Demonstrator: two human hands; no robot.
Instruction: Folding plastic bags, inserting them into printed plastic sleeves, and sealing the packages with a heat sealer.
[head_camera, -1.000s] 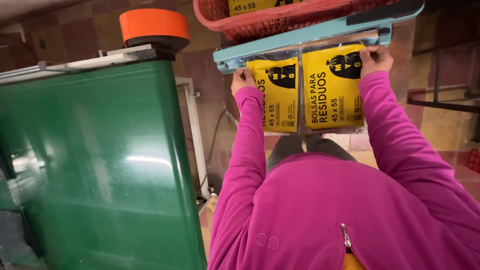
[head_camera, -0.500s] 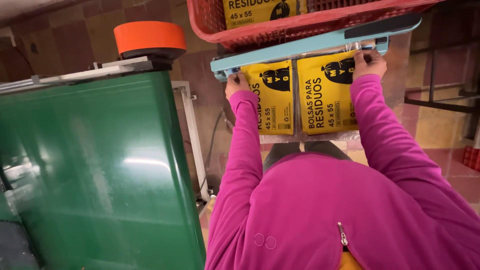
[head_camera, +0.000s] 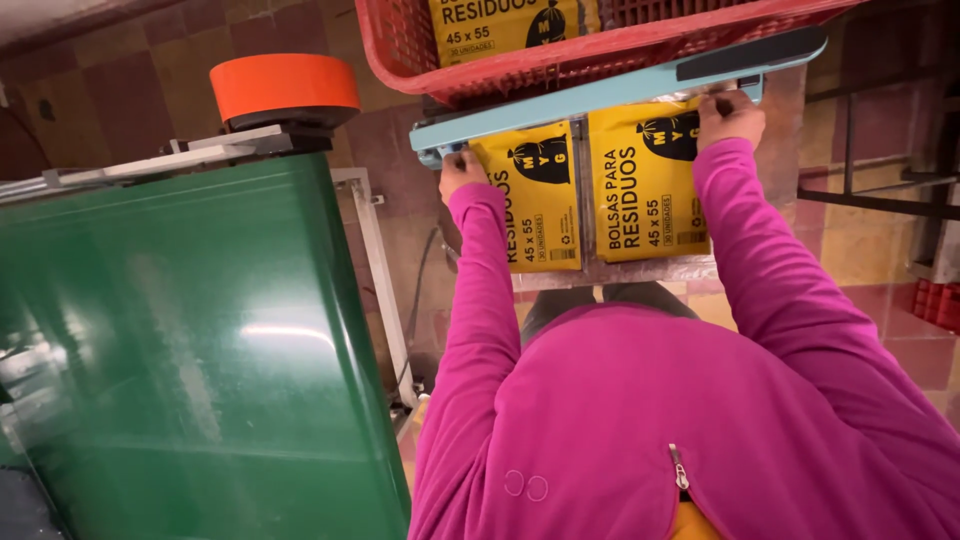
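Observation:
Two yellow packets (head_camera: 640, 185) lie side by side inside one clear plastic wrap, its top edge tucked under the light-blue bar of a sealing machine (head_camera: 600, 95). My left hand (head_camera: 460, 172) grips the wrap's left top corner just below the bar. My right hand (head_camera: 730, 115) pinches the right top corner right under the bar's black handle end. Both arms, in magenta sleeves, reach forward.
A red plastic basket (head_camera: 640, 40) behind the sealer holds another yellow packet (head_camera: 505, 22). To my left stands a glossy green belt surface (head_camera: 180, 350) with an orange tape roll (head_camera: 285, 85) at its far end. A white metal frame (head_camera: 380, 270) and tiled floor lie between.
Both hands stay at the wrap's top corners under the blue bar. The view has shifted slightly, so the sealer and basket sit a little lower and further left in the frame.

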